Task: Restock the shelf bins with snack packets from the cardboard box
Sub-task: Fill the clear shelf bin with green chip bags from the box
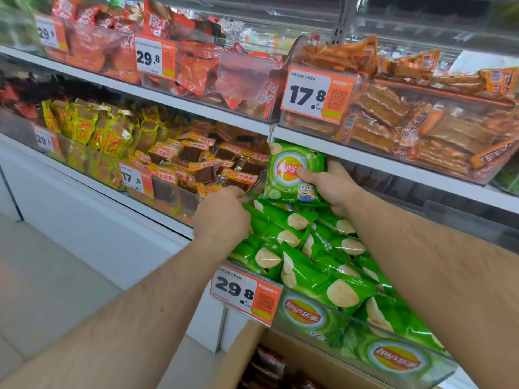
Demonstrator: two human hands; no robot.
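Chip packets [323, 265] lie piled in the lower-shelf bin [393, 349]; price tag [244, 294] on its front left. Cardboard box [252, 357] below the bin. Jerky bin [168, 192] just left, cracker bin [421, 122] on the shelf above.

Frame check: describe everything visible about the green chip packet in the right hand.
The green chip packet is a small glossy foil-look bag, bright green, with a red-and-yellow round logo, a potato chip printed at its top corner, cucumber slices and a yellow cartoon figure near the bottom. It stands roughly upright, face to the camera, above the pile of matching packets at the bin's back. The right hand grips its right edge, thumb across the front.
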